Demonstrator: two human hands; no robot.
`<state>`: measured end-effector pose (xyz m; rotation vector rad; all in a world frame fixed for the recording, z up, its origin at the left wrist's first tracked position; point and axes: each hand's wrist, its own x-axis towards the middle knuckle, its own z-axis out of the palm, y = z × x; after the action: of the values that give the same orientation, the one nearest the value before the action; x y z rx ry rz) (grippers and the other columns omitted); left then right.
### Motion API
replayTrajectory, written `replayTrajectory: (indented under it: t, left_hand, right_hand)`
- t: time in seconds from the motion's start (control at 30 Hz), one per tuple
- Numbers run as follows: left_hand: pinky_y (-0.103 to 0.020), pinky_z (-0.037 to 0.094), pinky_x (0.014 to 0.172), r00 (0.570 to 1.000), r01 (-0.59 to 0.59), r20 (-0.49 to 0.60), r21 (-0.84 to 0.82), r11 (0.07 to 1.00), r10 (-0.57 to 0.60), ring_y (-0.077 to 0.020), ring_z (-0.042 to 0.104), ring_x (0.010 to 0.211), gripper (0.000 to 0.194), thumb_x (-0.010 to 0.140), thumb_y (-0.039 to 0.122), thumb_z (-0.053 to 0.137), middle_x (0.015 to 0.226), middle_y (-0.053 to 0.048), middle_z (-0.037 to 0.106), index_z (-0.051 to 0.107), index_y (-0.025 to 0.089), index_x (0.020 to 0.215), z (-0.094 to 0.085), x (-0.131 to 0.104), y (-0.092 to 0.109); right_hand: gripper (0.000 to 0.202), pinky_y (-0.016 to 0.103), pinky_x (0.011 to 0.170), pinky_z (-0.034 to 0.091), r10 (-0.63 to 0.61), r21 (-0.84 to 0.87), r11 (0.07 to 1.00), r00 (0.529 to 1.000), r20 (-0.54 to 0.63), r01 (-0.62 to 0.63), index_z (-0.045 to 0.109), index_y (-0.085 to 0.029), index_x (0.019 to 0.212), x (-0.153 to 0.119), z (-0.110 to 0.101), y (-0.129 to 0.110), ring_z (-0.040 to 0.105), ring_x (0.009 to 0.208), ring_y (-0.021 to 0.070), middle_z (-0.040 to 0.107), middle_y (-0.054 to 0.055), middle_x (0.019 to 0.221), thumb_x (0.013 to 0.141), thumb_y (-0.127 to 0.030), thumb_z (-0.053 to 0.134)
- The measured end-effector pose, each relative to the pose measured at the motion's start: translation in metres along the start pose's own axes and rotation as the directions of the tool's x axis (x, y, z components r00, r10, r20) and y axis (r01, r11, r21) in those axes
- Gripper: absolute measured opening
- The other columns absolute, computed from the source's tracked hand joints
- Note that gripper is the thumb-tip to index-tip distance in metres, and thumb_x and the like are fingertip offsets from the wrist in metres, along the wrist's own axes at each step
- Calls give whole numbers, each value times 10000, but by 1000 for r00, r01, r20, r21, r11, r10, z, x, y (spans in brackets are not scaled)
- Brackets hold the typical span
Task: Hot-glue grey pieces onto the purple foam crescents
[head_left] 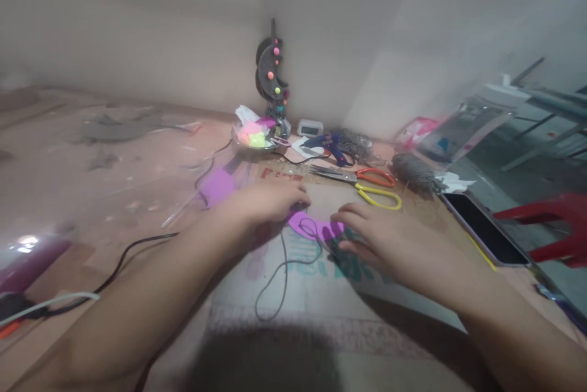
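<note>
A curved purple piece [308, 227] lies on the printed board between my hands, with a thin grey cord [285, 276] looped over it and trailing toward me. My left hand [279, 197] is at the piece's left end, its fingers loosely bent and a little apart; its thumb is mostly hidden. At the right end, my right hand [367, 230] touches or nearly touches the piece, fingers spread and thumb apart. Scissors [353, 178] with one orange and one yellow handle lie beyond my right hand. Another purple sheet [217, 187] is left of my left hand.
Behind are a bowl [257, 144] of colourful scraps, a dark crescent-shaped decoration [270, 71], and a blue glue gun [332, 146]. Grey yarn [415, 172] and a phone [486, 228] lie right. A black cable [132, 251] crosses the left side. A red stool [557, 227] stands beyond the table.
</note>
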<state>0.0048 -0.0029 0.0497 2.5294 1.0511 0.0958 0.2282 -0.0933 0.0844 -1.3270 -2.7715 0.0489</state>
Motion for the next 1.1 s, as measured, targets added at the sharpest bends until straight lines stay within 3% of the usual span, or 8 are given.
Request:
replayTrajectory:
  t: [0.13,0.3,0.4,0.5,0.57,0.73,0.9,1.1]
  left_hand:
    - [-317,419,809,1000,18,6,119,993,-19,-276,534,1053,418,633,286,715,1136,-67,612,662,260,1047,2,4,-11]
    - [-275,379,627,987,146,61,60,987,-150,-224,574,791,334,592,466,722,842,-44,651,646,209,792,-4,-1,-23]
    - [-258,334,552,972,206,126,-47,977,-199,-180,564,664,244,633,434,680,692,-5,642,633,214,726,-9,-5,-30]
    - [-241,336,546,968,224,141,-119,967,-207,-160,575,669,153,639,316,648,716,11,645,653,219,758,-14,-10,-38]
    - [-230,355,568,971,215,135,-138,967,-196,-161,589,726,219,633,307,646,801,7,651,672,228,836,-17,-12,-41]
    - [-246,357,571,951,266,171,-33,963,-257,-195,591,769,469,542,491,721,920,-7,654,642,252,939,-13,-18,-40]
    - [-267,299,529,947,291,121,60,955,-296,-189,549,635,271,572,396,691,722,-20,627,639,218,769,-5,-21,-31]
    - [-245,347,571,963,207,-103,-301,931,-248,-167,578,704,193,718,379,597,780,-11,657,646,200,769,-21,-31,-28]
  right_hand:
    - [294,378,683,480,-74,-50,996,997,30,75,585,-212,1110,1,12,-35,614,795,242,642,98,994,832,-295,633]
    - [374,351,638,478,-149,-42,987,986,74,153,542,-180,1156,7,37,-57,611,806,237,632,97,1003,836,-347,641]
    - [180,334,625,467,-129,-52,990,989,71,133,564,-170,1048,6,52,-50,594,760,214,622,78,933,895,-265,555]
    - [113,311,662,464,-99,-9,995,993,61,100,562,-169,959,0,60,-36,571,729,179,609,56,869,912,-121,471]
    - [137,298,677,463,-59,29,998,997,55,58,555,-166,937,-6,61,-27,565,734,170,604,53,855,900,-76,458]
    - [165,295,693,458,27,38,999,999,42,-29,553,-164,963,-20,60,-12,561,759,171,592,59,869,882,-52,462]
    - [151,299,675,435,30,-17,999,999,-15,-31,553,-177,972,-24,69,-7,554,740,175,563,50,864,917,-98,437]
    - [172,274,549,376,97,-48,994,994,-55,-100,569,-196,897,-18,69,-7,516,605,137,532,43,880,957,-261,422]
